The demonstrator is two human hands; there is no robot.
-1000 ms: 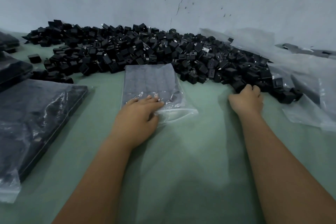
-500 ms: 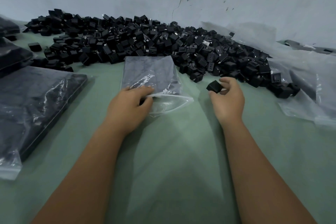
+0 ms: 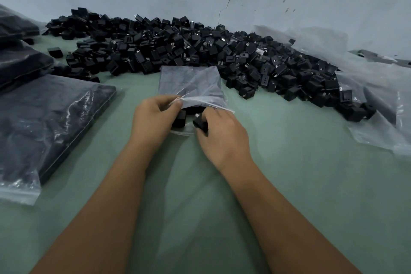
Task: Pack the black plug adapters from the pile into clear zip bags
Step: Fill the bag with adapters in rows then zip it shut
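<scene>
A long pile of black plug adapters (image 3: 200, 51) lies along the wall on the green table. In front of it sits a clear zip bag (image 3: 191, 83), partly filled with adapters, its mouth toward me. My left hand (image 3: 153, 120) pinches the upper lip of the bag's mouth and lifts it. My right hand (image 3: 222, 131) grips one black adapter (image 3: 200, 123) at the open mouth. Another adapter (image 3: 179, 118) shows just inside the mouth by my left thumb.
Filled zip bags of adapters (image 3: 44, 122) lie flat at the left, with more stacked behind (image 3: 20, 62). Loose clear plastic bags (image 3: 378, 95) are heaped at the right against the wall. The green tabletop (image 3: 311, 173) spreads in front of me.
My right hand took an adapter from the pile's right end and brought it left to the bag's mouth. My left hand went from pressing the bag to lifting its upper lip.
</scene>
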